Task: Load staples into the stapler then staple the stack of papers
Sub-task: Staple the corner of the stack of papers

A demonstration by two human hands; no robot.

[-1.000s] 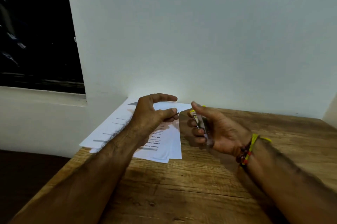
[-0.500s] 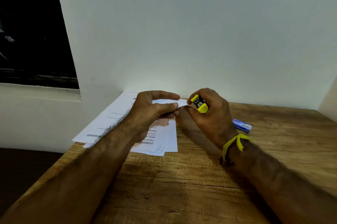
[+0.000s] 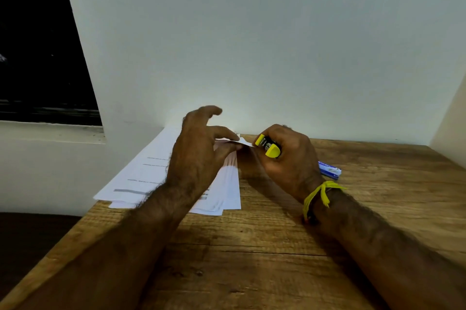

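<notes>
Stapling looks like the step in hand. On the left, the stack of papers [image 3: 156, 173] lies on the wooden table [image 3: 277, 246] by the wall. The left hand [image 3: 199, 158] pinches its far corner and lifts it — one finger curls up. The right hand [image 3: 290, 160] is wrapped around the yellow stapler [image 3: 268, 147], its mouth at that corner. Next, I think, comes a firm squeeze. A small blue box [image 3: 330, 171] — maybe staples — lies behind.

A wooden table [image 3: 252, 254] is standing against a plain pale wall [image 3: 252, 44]. A dark window [image 3: 37, 44] is sitting left, above a white sill [image 3: 50, 133].
</notes>
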